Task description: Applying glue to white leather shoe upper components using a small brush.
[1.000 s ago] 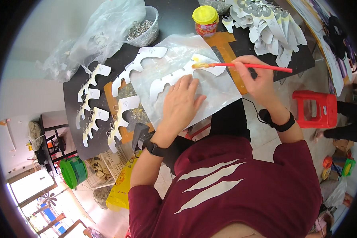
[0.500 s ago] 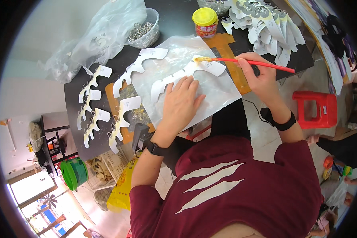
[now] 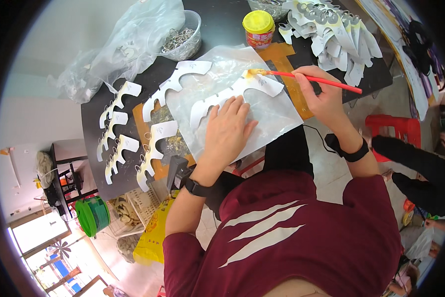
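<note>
My left hand (image 3: 228, 127) lies flat with its fingers stretched over a scalloped white paper strip (image 3: 267, 86), holding it down on a clear plastic sheet (image 3: 274, 121). In my right hand (image 3: 323, 97) is a red-handled brush (image 3: 311, 79), gripped between thumb and fingers. Its yellowish bristles touch the strip's upper edge, where a yellow smear shows. Just left of the sheet, another scalloped strip (image 3: 190, 68) rests partly on it. Farther left, several strips with metal rings along their edges lie on the table, one of them a larger ringed strip (image 3: 158, 133).
At the back stand a clear tub of metal rings (image 3: 185, 48) and a yellow-lidded jar (image 3: 258, 29). A pile of ringed white strips (image 3: 339, 37) covers the black table's back right. A red stool (image 3: 405, 129) stands right, with another person's dark-clothed legs (image 3: 415, 158) beside it.
The brush tip has shifted slightly along the strip's edge. At the right, another person's legs have come in front of the red stool. My left hand stays on the strip.
</note>
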Demonstrator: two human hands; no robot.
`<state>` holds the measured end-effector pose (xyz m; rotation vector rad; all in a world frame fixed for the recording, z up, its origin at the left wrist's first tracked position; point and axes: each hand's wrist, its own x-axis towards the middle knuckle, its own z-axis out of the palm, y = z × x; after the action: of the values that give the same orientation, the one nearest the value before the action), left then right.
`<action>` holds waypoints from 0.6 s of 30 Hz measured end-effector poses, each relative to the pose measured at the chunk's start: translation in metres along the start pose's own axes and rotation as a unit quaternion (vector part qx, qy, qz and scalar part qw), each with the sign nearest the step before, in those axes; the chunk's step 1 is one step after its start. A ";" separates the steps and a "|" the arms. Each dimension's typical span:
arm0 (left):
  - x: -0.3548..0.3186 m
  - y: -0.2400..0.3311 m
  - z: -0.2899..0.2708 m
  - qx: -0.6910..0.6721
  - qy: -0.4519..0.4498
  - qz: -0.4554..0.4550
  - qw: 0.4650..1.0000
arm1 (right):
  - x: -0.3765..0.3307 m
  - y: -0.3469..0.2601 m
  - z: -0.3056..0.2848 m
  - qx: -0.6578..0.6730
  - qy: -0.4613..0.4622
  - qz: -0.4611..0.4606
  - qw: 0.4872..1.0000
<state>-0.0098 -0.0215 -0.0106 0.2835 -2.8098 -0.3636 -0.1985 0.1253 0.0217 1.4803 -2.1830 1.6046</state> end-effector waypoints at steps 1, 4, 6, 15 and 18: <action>0.000 0.000 0.000 0.000 -0.004 -0.003 1.000 | -0.001 0.001 -0.002 -0.001 -0.002 -0.003 1.000; 0.000 0.001 0.000 -0.007 -0.005 -0.007 1.000 | -0.006 -0.002 -0.006 0.004 -0.008 -0.011 1.000; 0.000 0.001 0.001 -0.003 0.001 -0.004 1.000 | -0.006 -0.007 -0.006 0.020 -0.010 -0.015 1.000; 0.000 0.004 -0.003 0.010 -0.016 -0.017 1.000 | -0.013 -0.007 0.006 0.066 -0.021 0.003 0.998; 0.000 0.003 -0.002 0.007 -0.013 -0.013 1.000 | -0.011 -0.005 0.001 0.062 0.009 0.032 0.998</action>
<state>-0.0091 -0.0194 -0.0082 0.3215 -2.8371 -0.3564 -0.1884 0.1319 0.0187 1.4335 -2.1773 1.7978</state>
